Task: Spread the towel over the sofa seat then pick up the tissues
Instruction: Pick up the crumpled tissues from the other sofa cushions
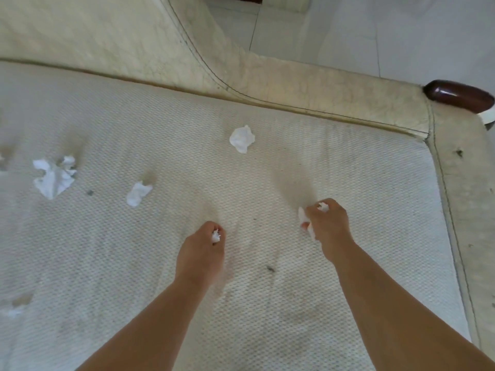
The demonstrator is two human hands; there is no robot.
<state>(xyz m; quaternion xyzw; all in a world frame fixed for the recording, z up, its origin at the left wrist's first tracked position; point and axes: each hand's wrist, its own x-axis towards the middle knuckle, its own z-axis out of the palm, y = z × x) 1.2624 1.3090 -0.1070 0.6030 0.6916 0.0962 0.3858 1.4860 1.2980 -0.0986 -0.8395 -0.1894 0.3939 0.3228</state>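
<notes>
A white textured towel (334, 170) lies flat over the sofa seat. My left hand (201, 250) is curled around a small crumpled tissue (216, 236) that shows between thumb and fingers. My right hand (329, 226) grips a wad of tissue (304, 214) that sticks out on both sides of the fist. Three crumpled tissues lie loose on the towel: one (242, 139) ahead of my hands, one (138, 194) to the left, and a larger flattened one (55, 175) at the far left.
The cream sofa backrest (93, 36) runs along the top, and the armrest (321, 87) with a dark wooden tip (458, 96) borders the right. Pale tiled floor (388, 30) lies beyond. A faint white scrap (13, 311) sits near the left edge.
</notes>
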